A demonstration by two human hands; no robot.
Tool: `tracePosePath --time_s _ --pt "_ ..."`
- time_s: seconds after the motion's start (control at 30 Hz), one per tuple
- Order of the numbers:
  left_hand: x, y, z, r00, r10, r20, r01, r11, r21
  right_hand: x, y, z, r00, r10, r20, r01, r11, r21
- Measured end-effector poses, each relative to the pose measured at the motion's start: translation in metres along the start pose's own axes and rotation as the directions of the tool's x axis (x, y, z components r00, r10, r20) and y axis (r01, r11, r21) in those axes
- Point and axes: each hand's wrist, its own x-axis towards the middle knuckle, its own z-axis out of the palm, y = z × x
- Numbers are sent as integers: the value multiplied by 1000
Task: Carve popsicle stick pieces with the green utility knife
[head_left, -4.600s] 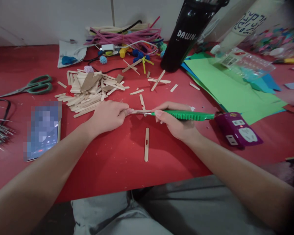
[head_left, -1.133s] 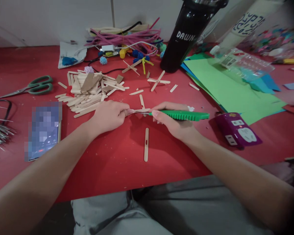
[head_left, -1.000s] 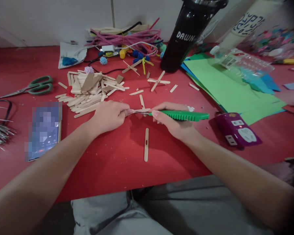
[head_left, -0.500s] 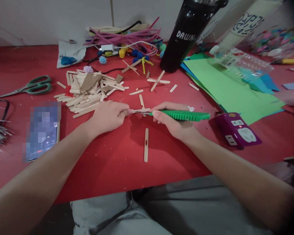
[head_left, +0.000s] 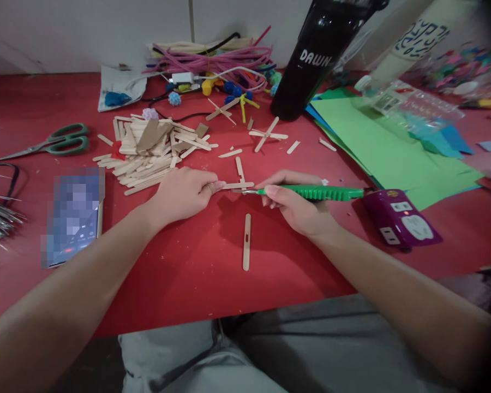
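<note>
Between its thumb and fingers, my left hand point(head_left: 188, 194) pinches one end of a wooden craft stick point(head_left: 238, 185), which points right. My right hand point(head_left: 297, 202) is closed around a green-handled craft knife point(head_left: 327, 192). Its blade lies just below the held stick, pointing left; whether they touch I cannot tell. Beneath the held stick lies a notched stick point(head_left: 239, 166) on the table. Nearer to me rests a craft stick with a slot in its middle point(head_left: 246, 256). Two crossed sticks point(head_left: 267, 135) lie beyond my hands.
A pile of craft sticks point(head_left: 147, 158) is at left, near green-handled scissors point(head_left: 67, 141) and a phone point(head_left: 76, 218). At right are a purple power adapter point(head_left: 401, 218) and green paper sheets point(head_left: 393, 142). A black bottle point(head_left: 311, 65) stands at the back of the red table point(head_left: 180, 284).
The knife blade has drawn back to the right, away from my left fingertips, with my right hand. My left hand still pinches the stick. The whole view has shifted slightly.
</note>
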Motion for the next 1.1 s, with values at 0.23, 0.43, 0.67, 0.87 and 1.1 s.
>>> tracePosePath --time_s 0.23,0.43,0.67,0.87,1.1 --pt "0 1 -1 1000 -2 4 2 1000 -4 0 -2 0 1000 8 1 -8 1000 10" --pt "0 2 -3 1000 -23 16 23 1000 -5 0 -6 0 1000 7 5 -6 998 -66" --pt "0 3 -3 1000 -14 16 14 1000 1 0 -9 -1 999 14 34 -8 988 -154" --pt "0 3 -3 999 -25 24 25 1000 -8 0 -9 -1 999 4 47 4 985 -175" --pt "0 2 -3 1000 -6 19 6 1000 -22 0 -13 1 999 -8 44 16 983 -184"
